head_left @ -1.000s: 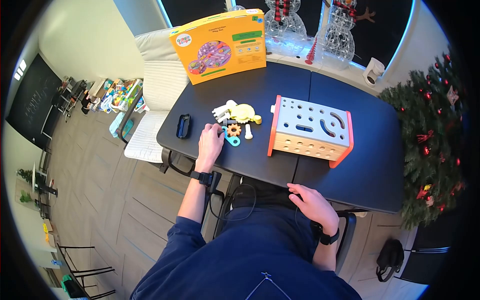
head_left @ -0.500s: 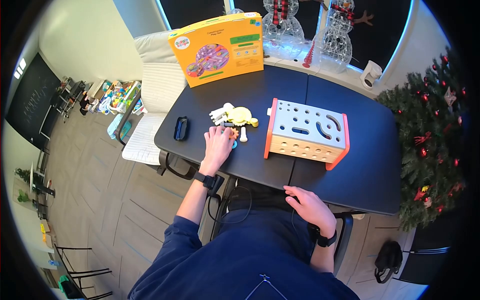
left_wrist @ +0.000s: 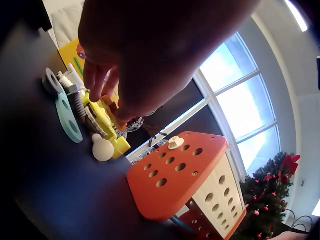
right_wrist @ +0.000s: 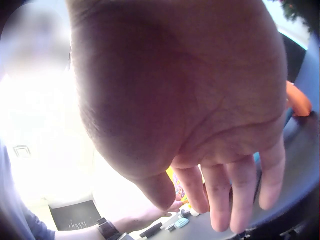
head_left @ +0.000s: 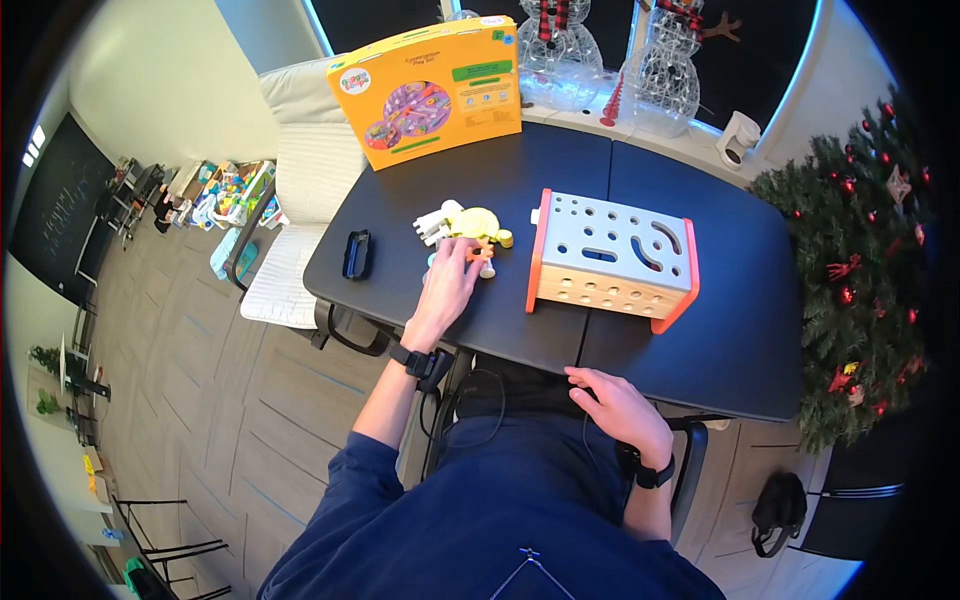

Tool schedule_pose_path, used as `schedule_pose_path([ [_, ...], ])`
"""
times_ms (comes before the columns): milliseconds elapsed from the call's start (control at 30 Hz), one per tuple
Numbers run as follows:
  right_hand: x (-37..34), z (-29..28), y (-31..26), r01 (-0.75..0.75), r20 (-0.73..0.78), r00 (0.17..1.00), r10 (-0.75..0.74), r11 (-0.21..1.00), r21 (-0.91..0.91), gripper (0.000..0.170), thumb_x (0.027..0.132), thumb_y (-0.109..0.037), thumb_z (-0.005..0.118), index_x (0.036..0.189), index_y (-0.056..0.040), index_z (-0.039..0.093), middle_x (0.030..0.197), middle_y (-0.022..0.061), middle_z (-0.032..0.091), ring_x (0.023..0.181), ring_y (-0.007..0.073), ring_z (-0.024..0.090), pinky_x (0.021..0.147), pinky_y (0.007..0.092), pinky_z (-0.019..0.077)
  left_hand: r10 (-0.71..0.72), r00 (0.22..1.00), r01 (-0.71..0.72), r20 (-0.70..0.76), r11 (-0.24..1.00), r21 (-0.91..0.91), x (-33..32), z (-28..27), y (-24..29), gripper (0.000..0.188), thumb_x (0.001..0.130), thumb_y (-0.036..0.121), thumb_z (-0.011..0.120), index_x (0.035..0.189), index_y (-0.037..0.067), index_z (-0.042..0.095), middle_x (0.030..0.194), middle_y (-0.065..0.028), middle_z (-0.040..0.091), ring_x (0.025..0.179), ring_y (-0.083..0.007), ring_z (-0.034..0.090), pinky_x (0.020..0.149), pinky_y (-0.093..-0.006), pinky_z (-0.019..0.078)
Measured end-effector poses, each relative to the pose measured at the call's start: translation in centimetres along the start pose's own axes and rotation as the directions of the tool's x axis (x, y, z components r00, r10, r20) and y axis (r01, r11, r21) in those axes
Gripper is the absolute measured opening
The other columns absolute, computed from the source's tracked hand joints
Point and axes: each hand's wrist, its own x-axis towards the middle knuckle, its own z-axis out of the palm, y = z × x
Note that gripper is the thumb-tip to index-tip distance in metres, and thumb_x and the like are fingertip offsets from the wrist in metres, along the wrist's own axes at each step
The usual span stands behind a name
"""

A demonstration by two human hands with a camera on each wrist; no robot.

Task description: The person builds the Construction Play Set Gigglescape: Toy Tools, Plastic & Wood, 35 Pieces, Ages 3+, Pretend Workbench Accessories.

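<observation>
My left hand (head_left: pixel 447 285) pinches an orange toy gear (head_left: pixel 483 252) between thumb and fingers, close over the small toy pieces. Yellow pieces (head_left: pixel 475 220) lie just beyond it, beside whitish ones (head_left: pixel 432 222). In the left wrist view a turquoise strip with holes (left_wrist: pixel 67 117), a grey screw (left_wrist: pixel 77 104) and a white round-headed peg (left_wrist: pixel 102 149) lie below the hand. My right hand (head_left: pixel 622 408) is at the table's near edge, fingers extended and holding nothing. Its palm fills much of the right wrist view.
A toy workbench box (head_left: pixel 620 240) with orange ends and a grey holed top stands right of the pieces. A black open case (head_left: pixel 357 254) lies at the left. The yellow carton (head_left: pixel 430 95) stands at the back; a decorated tree (head_left: pixel 850 270) is beyond the right edge.
My left hand has moved right and slightly away from me, from the turquoise strip to the orange gear, which it now pinches and has shifted rightward. My right hand has stayed in place.
</observation>
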Motion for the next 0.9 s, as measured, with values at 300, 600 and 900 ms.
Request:
schedule_pose_path([
  [300,-0.2,-0.1,0.4,-0.012,-0.001,1.000,0.012,1.000,-0.016,0.039,0.109,-0.026,0.062,0.142,-0.0030,0.062,0.135,0.0203,0.072,0.121,0.0409,0.068,0.104,0.0450,0.0549,0.192,0.970,-0.206,0.148,0.975,0.086,0.1,2.9,-1.2,0.031,0.100,0.002,0.068,0.131,0.001,0.066,0.133,-0.0218,0.056,0.112,-0.0412,0.069,0.099,-0.0497,0.0578],
  [600,0.2,0.1,0.2,0.030,-0.017,0.999,-0.030,0.999,-0.029,0.038,0.110,-0.025,0.062,0.140,-0.0031,0.063,0.134,0.0206,0.072,0.120,0.0408,0.069,0.102,0.0454,0.0554,0.035,0.977,-0.037,0.210,0.999,0.009,-0.3,2.6,-0.3,0.033,0.096,0.005,0.075,0.128,0.001,0.067,0.133,-0.0209,0.065,0.103,-0.0362,0.074,0.094,-0.0455,0.0607],
  [900,3.5,1.7,-3.4,0.231,-0.263,0.938,-0.224,0.973,-0.007,0.043,0.105,-0.018,0.069,0.145,-0.0059,0.058,0.123,0.0182,0.075,0.113,0.0372,0.073,0.095,0.0467,0.0588,-0.199,0.927,0.350,0.318,0.762,-0.544,-4.2,-0.7,4.8,0.025,0.100,0.012,0.079,0.119,-0.001,0.068,0.142,-0.0131,0.068,0.094,-0.0113,0.070,0.086,-0.0281,0.0570],
])
